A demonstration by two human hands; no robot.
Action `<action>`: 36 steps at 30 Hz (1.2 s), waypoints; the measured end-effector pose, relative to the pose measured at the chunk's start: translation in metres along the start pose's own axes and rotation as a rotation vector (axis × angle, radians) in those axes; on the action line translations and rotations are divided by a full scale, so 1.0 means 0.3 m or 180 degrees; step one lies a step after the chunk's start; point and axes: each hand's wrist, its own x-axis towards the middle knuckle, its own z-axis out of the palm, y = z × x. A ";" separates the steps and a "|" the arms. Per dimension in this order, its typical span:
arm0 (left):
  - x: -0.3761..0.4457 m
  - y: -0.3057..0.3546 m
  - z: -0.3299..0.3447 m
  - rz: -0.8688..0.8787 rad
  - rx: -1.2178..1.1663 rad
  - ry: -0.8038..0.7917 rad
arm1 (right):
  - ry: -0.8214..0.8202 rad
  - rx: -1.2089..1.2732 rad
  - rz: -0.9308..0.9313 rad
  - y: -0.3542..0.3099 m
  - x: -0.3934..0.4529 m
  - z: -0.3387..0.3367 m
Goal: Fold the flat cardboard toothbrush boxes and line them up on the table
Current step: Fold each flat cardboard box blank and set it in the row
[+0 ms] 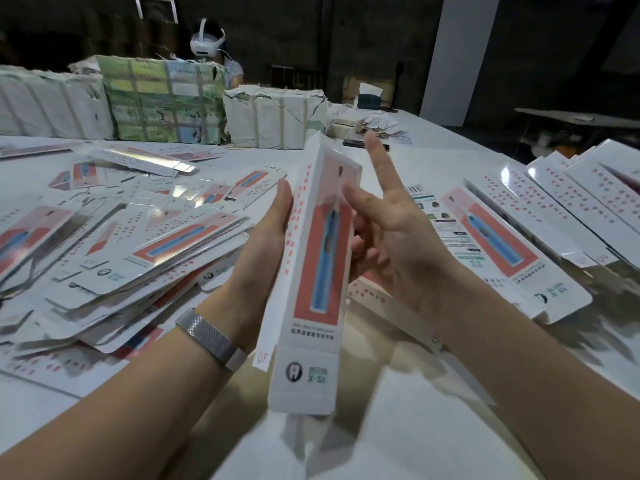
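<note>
Head view: a person holds one box (313, 268) upright over the worktop (398, 427), between both hands.
Step in hand: judged as squaring up the box, now partly opened into a sleeve, before its end flaps are tucked.
Doing it well: press the long edges toward each other evenly so the creases pop square; keep the printed front flat; tuck the near end flap (303, 382) last, without bending it.
Left hand (266, 244): fingers straight, palm flat against the box's left side panel, supporting it; nothing curled round it. A metal band (211, 337) sits on that wrist.
Right hand (391, 223): index finger raised and straight, clear of the box; the lower fingers curl in at the box's right edge, and whether they grip it is hard to tell.
Box position: between the two hands, touching the left palm, its far end tilted away, its near end hanging below both wrists, held off the worktop.
Flat stock: a loose pile (114, 244) of unfolded boxes lies left of the left hand.
Finished row: folded boxes (554, 209) lie side by side to the right, near the right hand.
Background: wrapped bundles (162, 102) stand at the far side, with another person (211, 39) wearing a headset behind them.
Risk: a lopsided squeeze could crease a panel.
</note>
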 end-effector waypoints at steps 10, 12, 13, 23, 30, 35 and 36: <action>0.002 0.010 0.021 0.1246 0.2129 0.0720 | 0.0458 0.0050 -0.0439 -0.017 0.004 -0.006; 0.003 0.012 0.012 0.1636 0.2274 0.0689 | 0.0454 -0.0120 -0.0504 -0.005 -0.003 0.004; 0.004 0.009 0.010 0.1771 0.2331 0.0633 | 0.0456 -0.0127 -0.0542 0.000 -0.005 0.010; 0.002 -0.017 0.041 0.1976 0.2057 0.0783 | 0.0510 -0.0531 -0.0743 0.013 -0.005 0.030; -0.003 -0.023 0.040 0.1786 0.2008 0.0554 | 0.0463 -0.0704 -0.0905 0.008 -0.007 0.010; -0.010 -0.028 0.038 0.1642 0.2045 0.0620 | 0.0426 -0.0516 -0.1101 0.014 -0.005 0.005; -0.011 -0.028 0.037 0.1633 0.2072 0.0630 | 0.0425 -0.0517 -0.1076 0.013 -0.003 0.004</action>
